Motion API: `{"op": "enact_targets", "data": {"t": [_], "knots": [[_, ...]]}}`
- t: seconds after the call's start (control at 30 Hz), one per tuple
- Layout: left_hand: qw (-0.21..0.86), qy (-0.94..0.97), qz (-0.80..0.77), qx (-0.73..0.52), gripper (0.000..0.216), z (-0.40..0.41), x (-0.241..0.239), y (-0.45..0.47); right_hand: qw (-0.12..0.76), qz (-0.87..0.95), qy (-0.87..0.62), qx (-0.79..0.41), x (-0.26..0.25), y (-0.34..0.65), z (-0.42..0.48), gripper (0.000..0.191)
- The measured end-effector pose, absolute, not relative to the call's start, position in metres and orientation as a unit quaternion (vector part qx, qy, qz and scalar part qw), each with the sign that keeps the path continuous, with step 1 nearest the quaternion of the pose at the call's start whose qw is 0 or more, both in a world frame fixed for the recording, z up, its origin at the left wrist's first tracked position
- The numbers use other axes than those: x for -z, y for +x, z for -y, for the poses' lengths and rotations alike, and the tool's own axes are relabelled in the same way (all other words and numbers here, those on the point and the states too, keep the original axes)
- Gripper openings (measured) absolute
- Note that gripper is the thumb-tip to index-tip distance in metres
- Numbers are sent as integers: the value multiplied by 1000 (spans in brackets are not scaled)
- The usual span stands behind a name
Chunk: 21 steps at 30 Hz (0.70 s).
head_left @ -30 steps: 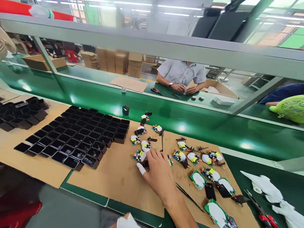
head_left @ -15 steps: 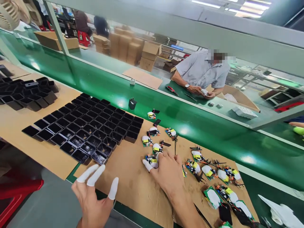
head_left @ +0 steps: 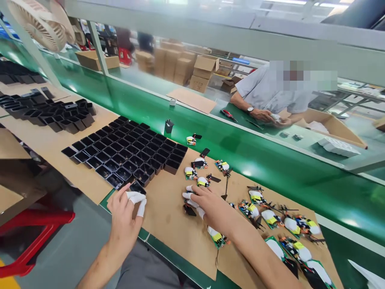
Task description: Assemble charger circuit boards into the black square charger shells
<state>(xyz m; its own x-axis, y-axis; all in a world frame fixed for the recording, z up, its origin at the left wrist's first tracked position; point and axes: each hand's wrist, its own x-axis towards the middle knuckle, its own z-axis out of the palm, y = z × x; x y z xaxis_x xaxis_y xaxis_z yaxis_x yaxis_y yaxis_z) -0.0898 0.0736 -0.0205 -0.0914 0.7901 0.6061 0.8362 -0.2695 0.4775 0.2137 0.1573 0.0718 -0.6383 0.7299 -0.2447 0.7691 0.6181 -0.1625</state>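
My left hand [head_left: 124, 214], with white finger cots, pinches a black plastic case [head_left: 138, 187] at the near corner of a block of open black cases [head_left: 126, 152] on the cardboard sheet [head_left: 168, 224]. My right hand [head_left: 209, 206], also in finger cots, is curled over a small circuit board with a black part [head_left: 189, 209] hanging under the fingertips. More small green circuit boards [head_left: 270, 216] with white and yellow parts lie scattered to the right. One board [head_left: 218, 237] lies just below my right wrist.
A green conveyor belt [head_left: 270, 164] runs behind, carrying a black plug housing [head_left: 169, 126] and one board [head_left: 191, 140]. A second heap of black cases [head_left: 57, 114] sits far left. A person [head_left: 264, 94] works across the belt. A fan [head_left: 39, 24] stands upper left, a red stool [head_left: 36, 224] lower left.
My left hand came up from the bottom edge, spread open, then closed on the corner case. My right hand drew a board back toward me. The view swung right and down.
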Motion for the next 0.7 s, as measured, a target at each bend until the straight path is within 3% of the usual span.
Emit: {"op": "enact_targets", "data": {"t": [0.1, 0.27, 0.4, 0.43, 0.5, 0.57, 0.63, 0.7], "knots": [[15, -675, 592, 440, 15, -78, 22, -93, 51, -886, 450, 98, -65, 212, -162, 33], [-6, -683, 566, 461, 14, -79, 12, -88, -49, -874, 469, 117, -58, 218, -152, 27], [-51, -689, 528, 494, 28, -65, -20, -48, -213, -838, 473, 171, -67, 246, -122, 15], [-84, -689, 511, 507, 37, -63, -29, -32, -255, -822, 475, 182, -70, 258, -111, 18], [-256, -669, 429, 551, 62, -64, -47, 4, -350, -780, 476, 207, -72, 287, -90, 29], [-382, -670, 345, 535, 81, -73, -60, 41, -490, -691, 463, 261, -69, 317, -69, 38], [-443, -701, 288, 479, 70, -85, -66, 75, -603, -575, 451, 319, -62, 345, -50, 48], [-499, -712, 247, 427, 66, -97, -65, 104, -644, -498, 458, 356, -57, 366, -33, 59]]}}
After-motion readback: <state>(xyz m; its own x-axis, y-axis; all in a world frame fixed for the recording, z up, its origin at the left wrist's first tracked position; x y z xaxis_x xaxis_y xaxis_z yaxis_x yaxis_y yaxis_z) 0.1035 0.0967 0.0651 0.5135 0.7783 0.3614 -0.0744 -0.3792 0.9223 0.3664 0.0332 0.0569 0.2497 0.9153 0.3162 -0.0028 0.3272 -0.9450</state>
